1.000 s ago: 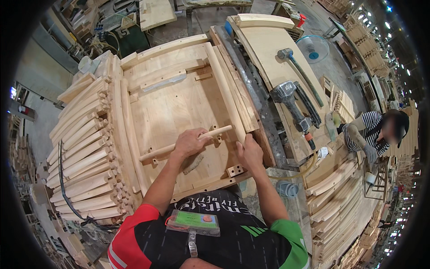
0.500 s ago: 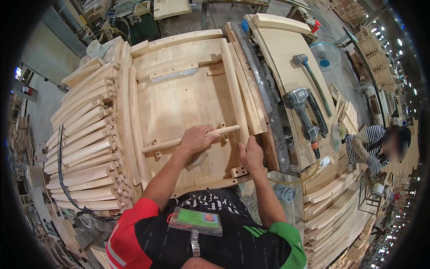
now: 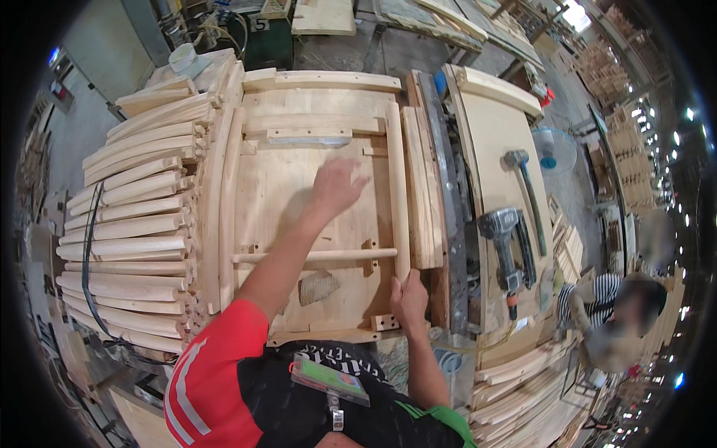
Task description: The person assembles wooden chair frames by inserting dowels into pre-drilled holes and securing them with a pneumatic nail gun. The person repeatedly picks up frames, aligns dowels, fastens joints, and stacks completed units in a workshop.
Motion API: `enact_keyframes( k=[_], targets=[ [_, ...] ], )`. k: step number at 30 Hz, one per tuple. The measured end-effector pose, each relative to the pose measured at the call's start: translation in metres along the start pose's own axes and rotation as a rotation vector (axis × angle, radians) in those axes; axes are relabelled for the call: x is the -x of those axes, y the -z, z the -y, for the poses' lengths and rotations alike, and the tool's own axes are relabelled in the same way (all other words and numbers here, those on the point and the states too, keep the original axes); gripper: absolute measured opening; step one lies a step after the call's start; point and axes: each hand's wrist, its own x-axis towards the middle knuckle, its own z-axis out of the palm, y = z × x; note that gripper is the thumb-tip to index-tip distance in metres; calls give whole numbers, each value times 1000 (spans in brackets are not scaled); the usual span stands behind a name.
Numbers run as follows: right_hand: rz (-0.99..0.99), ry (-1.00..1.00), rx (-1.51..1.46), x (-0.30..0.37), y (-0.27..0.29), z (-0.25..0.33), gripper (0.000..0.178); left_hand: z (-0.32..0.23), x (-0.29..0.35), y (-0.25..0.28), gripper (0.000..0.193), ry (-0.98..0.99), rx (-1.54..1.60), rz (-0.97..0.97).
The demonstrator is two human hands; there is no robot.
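My left hand is over the middle of the wooden work board, slightly blurred, its fingers apart and holding nothing. Near the front, my right hand is closed around the lower end of a long wooden post. A round wooden rung spans from that post to the left post. Beyond my left hand, a wooden crosspiece lies across the board beside a shorter strip with holes. A rough wood block rests on the board below the rung.
Strapped curved wooden legs are stacked at the left. On the right-hand bench lie a mallet and a power driver with a hose. A co-worker in a striped top is at the far right, near stacked wood pieces.
My left hand has let go of the rung and moved away toward the far crosspiece. My right hand has closed on the post's lower end. The rung now lies straight between the posts.
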Motion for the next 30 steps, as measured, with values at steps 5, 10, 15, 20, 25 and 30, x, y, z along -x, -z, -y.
enact_keyframes(
  k=[5, 10, 15, 20, 25, 30],
  targets=[
    [10, -18, 14, -1, -1, 5, 31, 35, -111, -7, 53, -56, -335, -20],
    [24, -75, 19, 1, -6, 2, 32, 63, -140, -21, 55, -41, -387, 215],
    [41, -83, 85, 1, -9, 1, 32, 68, -133, -30, 53, -106, -288, 76],
    [55, -46, 128, 1, -9, -1, 32, 71, -129, -27, 50, -76, -240, 75],
    [57, -18, 139, -2, -9, -4, 31, 71, -129, -25, 50, -67, -265, 57],
    [43, -14, 143, -2, -8, 0, 30, 69, -130, -22, 49, -44, -279, 81]
  ],
)
